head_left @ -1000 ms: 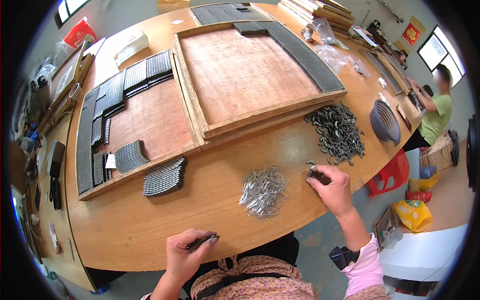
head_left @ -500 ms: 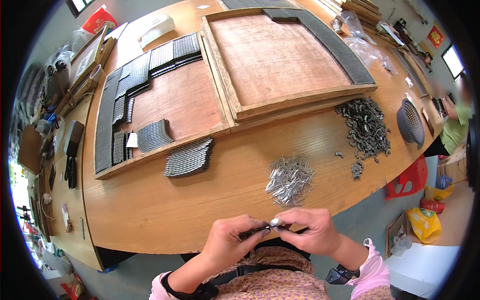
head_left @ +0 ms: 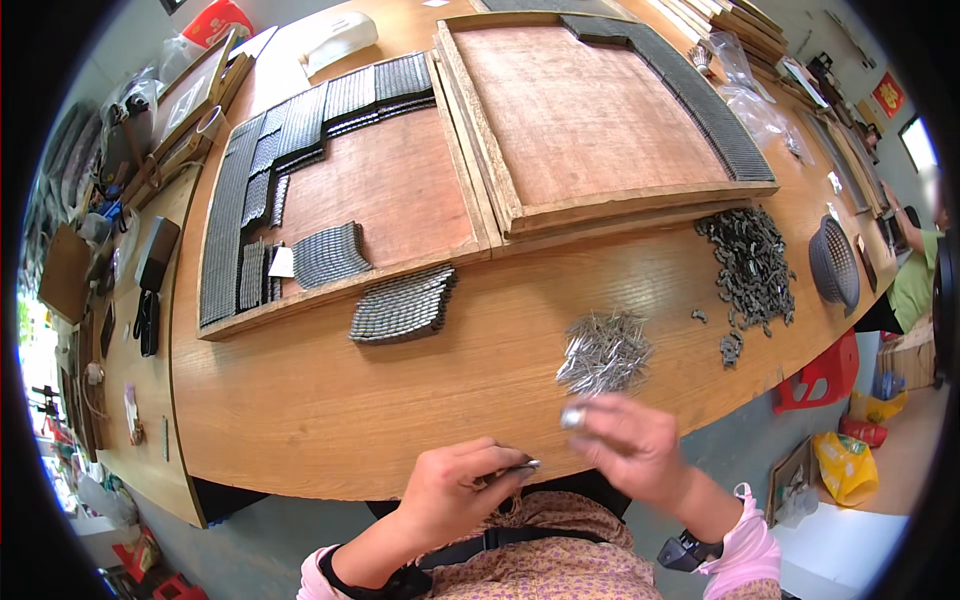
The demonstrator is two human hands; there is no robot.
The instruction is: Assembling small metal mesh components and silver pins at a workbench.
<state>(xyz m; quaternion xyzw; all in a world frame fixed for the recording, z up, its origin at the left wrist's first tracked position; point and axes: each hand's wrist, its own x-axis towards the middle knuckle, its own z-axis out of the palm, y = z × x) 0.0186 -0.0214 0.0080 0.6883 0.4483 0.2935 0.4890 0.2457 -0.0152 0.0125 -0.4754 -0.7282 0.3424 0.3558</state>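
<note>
Two hands at the near table edge, both the person's own. The left hand (head_left: 462,492) is pinched shut on one thin dark metal strip (head_left: 522,467) whose tip pokes out toward 3 o'clock. The right hand (head_left: 632,443) is motion-blurred; its fingers curl around one small shiny metal piece (head_left: 573,416) at the fingertips — the grip looks closed, though blur hides the detail. The two hands are near each other but apart. Just beyond the right hand, at 12 o'clock from it, lies one heap of silver pins (head_left: 604,352) on the wooden table (head_left: 300,420). At 2 o'clock from that heap sits one large pile of dark links (head_left: 752,265), with two or three stray clumps beside it. One round dark basket (head_left: 833,263) stands at 3 o'clock of the pile. Two wooden trays: the left tray (head_left: 400,200) carries rows of assembled dark chain along its left and top edges, the right tray (head_left: 590,115) has one band along its top and right. One loose chain mat (head_left: 404,306) lies in front of the left tray — at 10 o'clock from the pins. Another person in green (head_left: 912,280) sits at the far right.
</note>
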